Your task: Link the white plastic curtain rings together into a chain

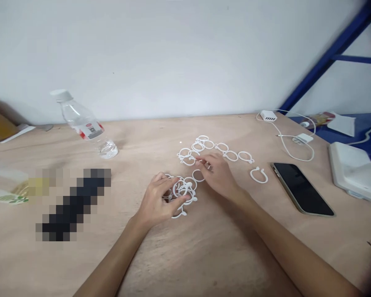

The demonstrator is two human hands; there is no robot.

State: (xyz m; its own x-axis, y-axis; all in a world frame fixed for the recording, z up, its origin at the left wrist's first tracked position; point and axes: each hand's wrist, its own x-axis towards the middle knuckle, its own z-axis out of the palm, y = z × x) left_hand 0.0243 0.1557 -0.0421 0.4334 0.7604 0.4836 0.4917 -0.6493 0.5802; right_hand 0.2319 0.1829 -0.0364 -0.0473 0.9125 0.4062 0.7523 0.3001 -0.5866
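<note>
Many white plastic curtain rings with small end tabs lie on the wooden table. My left hand (161,199) curls around a bunch of overlapping rings (187,189), its thumb pressed on their near side. Up and to the right, my right hand (218,172) has thumb and fingers drawn together around part of a white ring; the fingers hide most of it. Another ring (198,175) lies between the two hands. Beyond them is a loose cluster of rings (198,146), with more rings (230,155) trailing rightward. One opened ring (259,176) sits apart, right of my right hand.
A tilted-looking water bottle (91,130) stands at the left, with a blurred dark object (76,204) nearer. At the right are a phone (301,187), a white device (354,169) and a charger (268,116) with cable. A wall closes off the table's back.
</note>
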